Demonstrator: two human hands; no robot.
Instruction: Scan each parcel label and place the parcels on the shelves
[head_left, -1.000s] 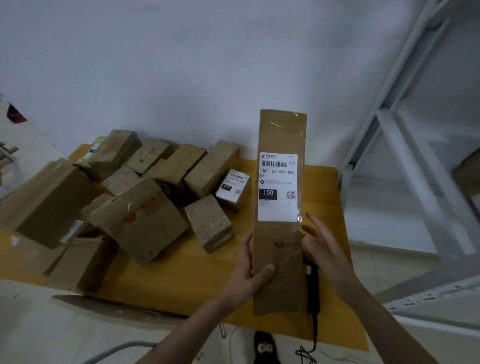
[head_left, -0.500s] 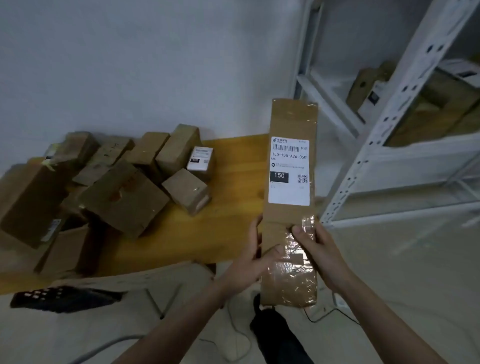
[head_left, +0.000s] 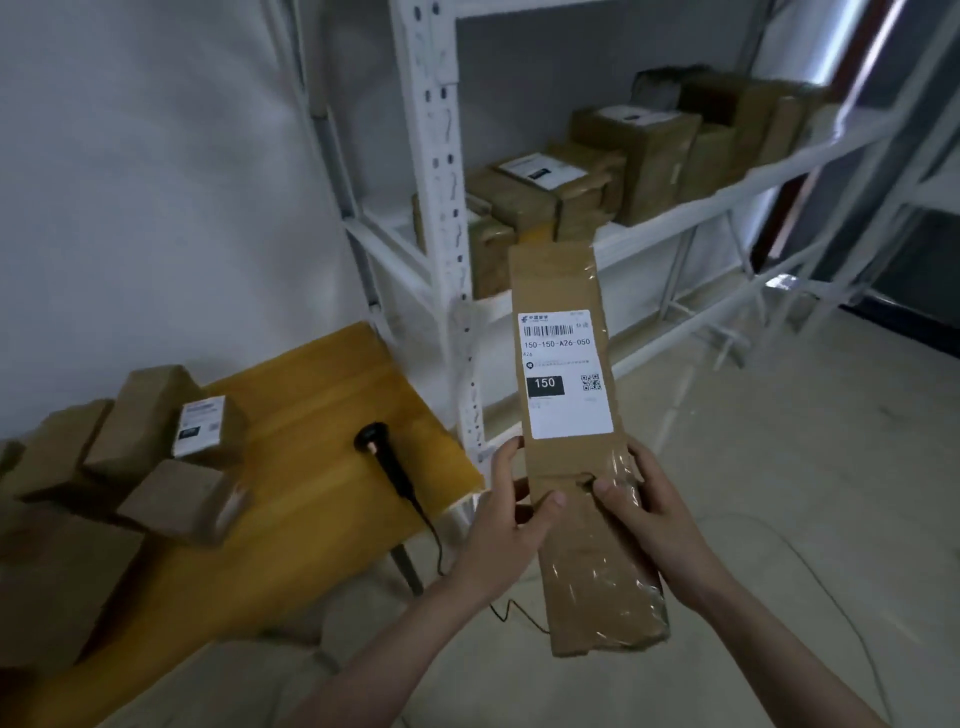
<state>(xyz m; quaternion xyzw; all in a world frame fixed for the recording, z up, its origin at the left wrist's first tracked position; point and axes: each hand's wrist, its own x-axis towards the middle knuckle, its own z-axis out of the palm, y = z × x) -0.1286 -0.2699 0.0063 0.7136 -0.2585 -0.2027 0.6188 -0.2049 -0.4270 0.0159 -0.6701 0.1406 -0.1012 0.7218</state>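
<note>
The left hand (head_left: 501, 525) grips the left edge of a long, narrow cardboard parcel (head_left: 582, 467), thumb curled across its front. The right hand (head_left: 649, 525) grips the opposite edge, thumb also on the front, over shiny clear tape. Together they hold the parcel nearly upright in the air, away from the tabletop, with its white shipping label (head_left: 563, 374) facing the camera (the printed code reads 150-150-A26-050). Behind the parcel stands a white metal shelf unit (head_left: 441, 208), with several brown parcels on the shelf (head_left: 597, 171) lined along one level. To the left, a black handheld scanner (head_left: 382, 452) lies on the yellow tabletop (head_left: 311, 467), its cord trailing over the edge. Farther left, a pile of cardboard boxes (head_left: 156, 467) sits on that tabletop.
</note>
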